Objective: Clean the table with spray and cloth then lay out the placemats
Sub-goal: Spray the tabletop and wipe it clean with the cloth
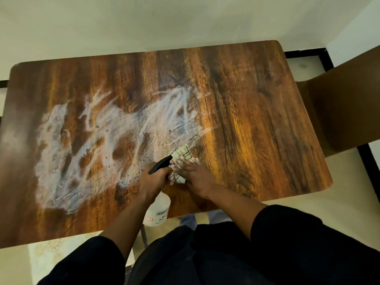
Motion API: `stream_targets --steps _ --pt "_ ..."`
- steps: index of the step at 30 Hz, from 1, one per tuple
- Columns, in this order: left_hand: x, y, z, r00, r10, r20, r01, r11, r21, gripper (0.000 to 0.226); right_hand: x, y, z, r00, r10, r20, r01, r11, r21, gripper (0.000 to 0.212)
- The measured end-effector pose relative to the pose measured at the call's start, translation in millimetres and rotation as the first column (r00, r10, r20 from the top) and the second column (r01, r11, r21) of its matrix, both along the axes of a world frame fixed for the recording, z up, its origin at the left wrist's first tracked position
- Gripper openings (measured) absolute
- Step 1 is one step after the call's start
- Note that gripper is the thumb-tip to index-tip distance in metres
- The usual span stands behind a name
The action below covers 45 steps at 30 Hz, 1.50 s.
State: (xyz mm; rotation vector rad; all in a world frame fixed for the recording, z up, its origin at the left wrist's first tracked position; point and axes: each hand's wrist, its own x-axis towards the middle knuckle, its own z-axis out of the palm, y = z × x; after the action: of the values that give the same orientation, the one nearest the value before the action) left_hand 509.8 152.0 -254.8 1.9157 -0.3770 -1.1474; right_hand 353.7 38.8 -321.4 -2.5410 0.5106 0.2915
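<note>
A brown wood-grain table point(257, 120) fills the view. White wet smears point(86, 145) cover its left and middle. My left hand point(154, 179) grips the neck of a white spray bottle point(157, 210) with a black trigger head point(161, 164), held above the near edge. My right hand point(195, 177) lies flat with spread fingers on a pale checked cloth point(183, 155), pressing it onto the tabletop just right of the smears. The two hands almost touch. No placemats are in view.
A brown chair back point(345, 112) stands against the table's right side. A white wall runs behind the far edge, with a black skirting strip point(304, 54). Pale floor tiles point(308, 192) show on the near right.
</note>
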Motion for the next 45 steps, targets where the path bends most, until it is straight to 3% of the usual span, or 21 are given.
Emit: stream_targets --steps 7,11,15,18,22,25,29,32,34,38,45 --pt "10.7 18.4 2.0 0.997 0.008 -0.079 -0.012 0.999 -0.040 0.039 -19.4 -47.7 11.4 0.920 -0.391 -0.033 0.389 0.919 -0.064 0.075" --pt "19.9 32.6 -0.2 0.999 0.035 -0.012 -0.035 0.999 0.020 0.025 -18.5 -57.0 8.6 0.807 -0.589 -0.041 0.587 0.808 -0.059 0.070" --pt "26.2 45.8 4.6 0.997 0.069 -0.030 -0.069 0.997 0.024 0.012 4.3 -36.8 10.8 0.744 -0.665 -0.061 0.659 0.746 -0.102 0.066" --pt "30.1 54.1 8.3 0.996 0.087 -0.023 -0.088 0.996 -0.009 0.026 26.6 -3.8 15.4 0.832 -0.554 -0.018 0.549 0.827 -0.120 0.066" --pt "32.9 64.7 13.1 0.987 0.159 0.017 -0.159 0.987 -0.023 0.033 59.2 66.5 2.4 0.987 -0.154 0.045 0.156 0.987 -0.031 0.066" --pt "36.5 71.3 16.1 0.975 0.219 0.049 -0.219 0.976 0.005 0.016 72.1 104.7 -14.3 0.994 0.091 0.067 -0.093 0.995 0.029 0.055" --pt "41.3 80.5 13.8 0.967 0.247 0.054 -0.248 0.969 0.011 0.022 69.4 88.7 -10.7 0.981 0.171 0.094 -0.170 0.985 -0.021 0.062" --pt "39.7 79.3 15.8 0.964 0.263 0.029 -0.264 0.965 0.002 0.013 63.9 54.3 -0.7 0.994 0.055 0.093 -0.052 0.998 -0.032 0.077" --pt "36.7 74.1 19.0 0.960 0.280 0.005 -0.280 0.960 -0.002 0.007 58.9 23.1 5.5 0.997 -0.058 0.040 0.060 0.998 -0.032 0.076" --pt "29.3 59.0 19.6 0.961 0.275 -0.006 -0.275 0.961 0.016 0.017 43.7 -49.4 12.4 0.972 -0.230 -0.043 0.228 0.973 -0.040 0.068" --pt "15.4 32.0 22.9 0.962 0.273 -0.012 -0.273 0.962 0.023 0.013 14.4 -137.7 7.6 0.835 -0.550 -0.025 0.545 0.832 -0.106 0.065"
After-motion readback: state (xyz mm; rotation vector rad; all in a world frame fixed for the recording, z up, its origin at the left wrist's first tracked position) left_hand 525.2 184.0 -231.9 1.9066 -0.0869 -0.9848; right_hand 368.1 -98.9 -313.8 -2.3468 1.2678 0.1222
